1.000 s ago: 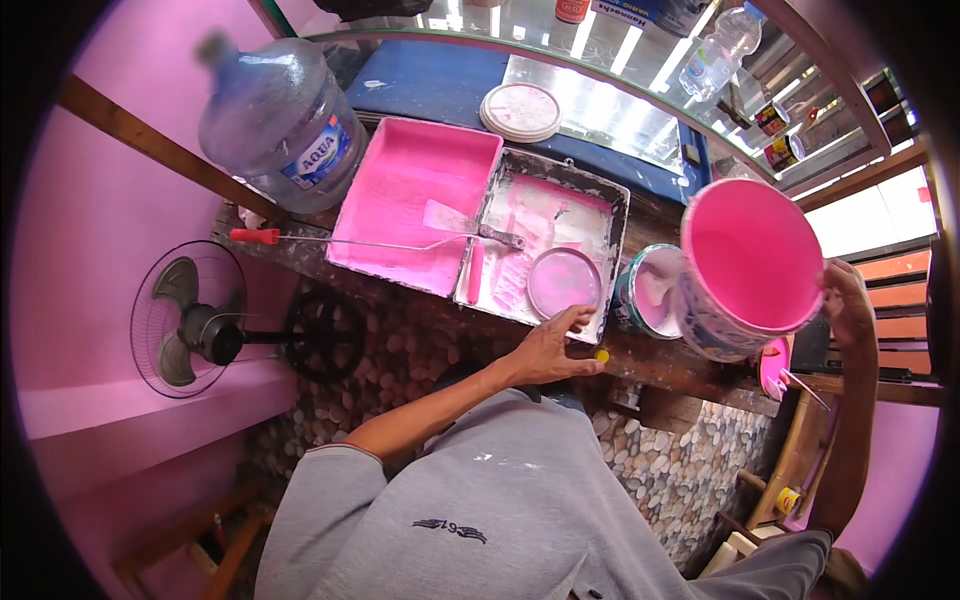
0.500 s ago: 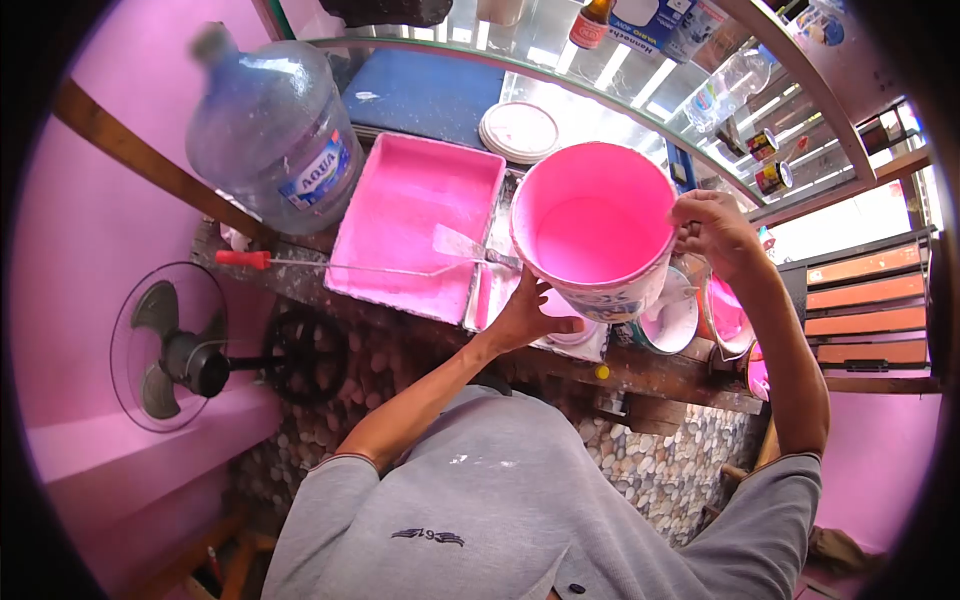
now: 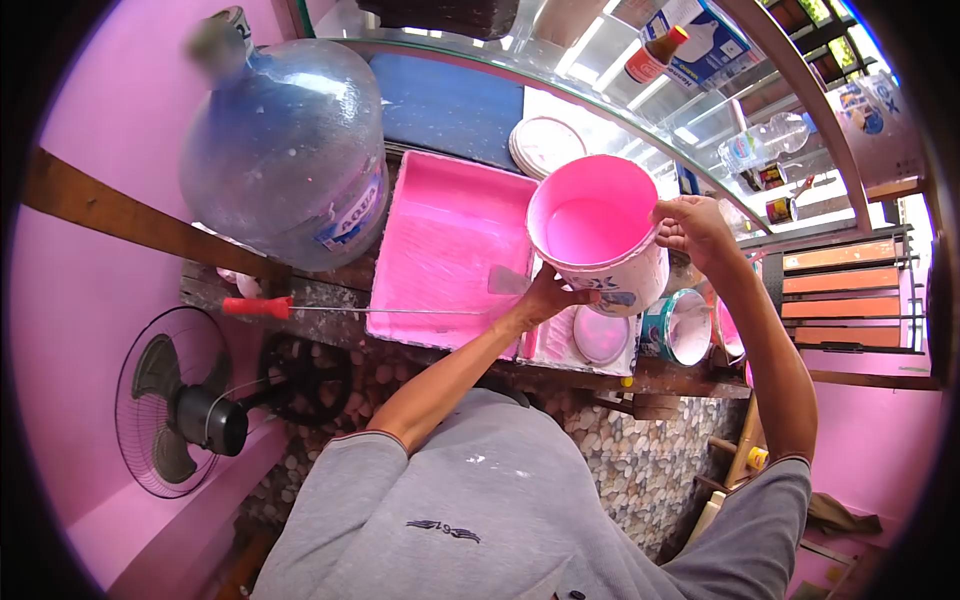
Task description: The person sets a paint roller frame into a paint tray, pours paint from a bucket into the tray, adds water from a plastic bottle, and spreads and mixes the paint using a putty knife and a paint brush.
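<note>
Pink walls (image 3: 95,190) are framing a wooden tabletop (image 3: 205,290), where a big jug (image 3: 290,150) is standing left of a paint tray (image 3: 440,250). Near the tray, the left forearm could be catching the roller rod (image 3: 390,311); rightward, the bucket (image 3: 642,275) could be spilling pink paint if either grip slips. Bending at the wrist, the left hand (image 3: 548,299) is clasping the bucket's lower side, fingers partly hidden; the right hand (image 3: 698,232) is arching over, fingers pinching its rim.

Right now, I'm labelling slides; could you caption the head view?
Two hands, left and right, hold a bucket of pink paint beside a pink-coated tray.
</note>
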A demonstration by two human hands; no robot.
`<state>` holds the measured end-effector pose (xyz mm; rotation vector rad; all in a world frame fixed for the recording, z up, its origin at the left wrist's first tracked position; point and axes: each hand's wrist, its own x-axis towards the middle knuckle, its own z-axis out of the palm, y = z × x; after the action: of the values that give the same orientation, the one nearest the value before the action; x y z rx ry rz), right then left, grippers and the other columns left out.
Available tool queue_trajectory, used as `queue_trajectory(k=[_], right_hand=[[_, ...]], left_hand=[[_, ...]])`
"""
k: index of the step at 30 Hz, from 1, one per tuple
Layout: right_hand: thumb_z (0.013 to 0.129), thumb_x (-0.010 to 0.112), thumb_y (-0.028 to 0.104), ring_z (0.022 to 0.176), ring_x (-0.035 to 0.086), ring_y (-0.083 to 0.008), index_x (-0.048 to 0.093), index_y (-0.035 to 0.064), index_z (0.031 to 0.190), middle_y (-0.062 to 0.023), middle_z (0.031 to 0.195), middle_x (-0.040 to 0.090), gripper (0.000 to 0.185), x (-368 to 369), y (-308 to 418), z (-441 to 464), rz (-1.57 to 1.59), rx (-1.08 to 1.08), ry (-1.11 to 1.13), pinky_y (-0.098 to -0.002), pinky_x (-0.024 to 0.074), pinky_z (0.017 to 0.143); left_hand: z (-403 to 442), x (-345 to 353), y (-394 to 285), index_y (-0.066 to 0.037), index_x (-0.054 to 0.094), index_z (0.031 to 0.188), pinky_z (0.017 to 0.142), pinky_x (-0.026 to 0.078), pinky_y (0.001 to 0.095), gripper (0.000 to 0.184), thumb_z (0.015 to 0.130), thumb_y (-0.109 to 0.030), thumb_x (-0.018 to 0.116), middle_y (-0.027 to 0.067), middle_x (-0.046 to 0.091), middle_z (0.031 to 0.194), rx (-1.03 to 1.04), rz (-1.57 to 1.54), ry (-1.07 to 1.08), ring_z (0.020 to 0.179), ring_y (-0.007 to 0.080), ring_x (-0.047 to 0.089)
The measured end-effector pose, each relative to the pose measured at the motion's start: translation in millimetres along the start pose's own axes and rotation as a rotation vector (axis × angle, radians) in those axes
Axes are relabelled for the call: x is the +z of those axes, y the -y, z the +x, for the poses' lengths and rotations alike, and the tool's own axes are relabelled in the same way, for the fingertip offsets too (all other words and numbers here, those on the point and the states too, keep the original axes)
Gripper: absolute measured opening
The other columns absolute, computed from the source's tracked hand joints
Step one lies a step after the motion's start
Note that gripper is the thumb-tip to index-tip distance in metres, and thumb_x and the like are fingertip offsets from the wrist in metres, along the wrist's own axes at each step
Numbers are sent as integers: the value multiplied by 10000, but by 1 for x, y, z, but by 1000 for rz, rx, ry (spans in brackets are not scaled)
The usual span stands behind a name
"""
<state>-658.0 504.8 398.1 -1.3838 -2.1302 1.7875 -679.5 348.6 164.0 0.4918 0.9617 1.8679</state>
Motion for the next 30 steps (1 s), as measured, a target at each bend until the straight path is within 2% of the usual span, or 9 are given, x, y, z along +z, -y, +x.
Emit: queue_trajectory(k=[5,7,11,13,14,17,19,22,30], right_hand=[[700,715,43,585,628,-168,555,-96,861,-126,742,610,266,20,19,15,-50,57,-1,-247,551,542],[761,687,98,554,633,-135,604,-64,883,-76,706,632,219,27,27,19,-156,68,-24,-220,562,531],[762,690,106,561,640,-142,606,-70,881,-82,702,630,228,39,38,25,-206,72,-72,-220,567,542],[707,711,34,576,633,-183,555,-127,891,-138,750,615,290,41,41,28,-152,104,-82,-249,554,535],[707,711,34,576,633,-183,555,-127,891,-138,750,615,290,42,43,29,-159,104,-81,-249,554,535],[704,712,35,576,632,-183,557,-133,887,-136,746,613,292,46,46,34,-184,112,-65,-249,556,541],[706,710,40,577,632,-180,562,-142,889,-130,740,610,298,49,47,39,-215,114,-69,-246,558,550],[703,714,46,578,632,-175,569,-152,888,-124,735,608,307,57,54,40,-246,114,-60,-241,559,559],[707,719,57,591,638,-177,592,-142,877,-119,745,615,291,72,60,50,-317,128,-53,-239,560,564]], left_hand=[[7,-11,11,-59,371,1349,910,479,340,800,735,-333,806,73,527,1243,33,-53,9,1162,203,498],[8,-12,12,-65,367,1346,826,485,303,766,775,-389,763,60,526,1221,-4,-70,-26,1078,166,523],[11,-12,7,-72,359,1344,767,478,289,739,798,-388,742,50,528,1190,22,-136,-27,998,131,525],[12,-13,4,-79,351,1347,763,478,281,745,800,-411,733,44,531,1172,52,-135,-31,978,132,531],[12,-14,3,-79,351,1347,763,478,281,745,800,-411,733,44,531,1172,55,-140,-34,978,132,531],[13,-18,-1,-85,334,1355,806,480,315,772,799,-463,714,60,502,1225,8,-107,-23,1070,169,521],[13,-18,-6,-84,306,1370,851,476,370,828,789,-533,690,88,453,1303,-30,-127,-23,1169,218,482],[11,-18,-10,-82,278,1382,881,471,427,878,776,-576,677,106,414,1348,-62,-147,-33,1223,248,445],[11,-28,-10,-91,229,1404,914,465,476,929,768,-618,655,129,403,1364,-152,-160,5,1235,280,441]])
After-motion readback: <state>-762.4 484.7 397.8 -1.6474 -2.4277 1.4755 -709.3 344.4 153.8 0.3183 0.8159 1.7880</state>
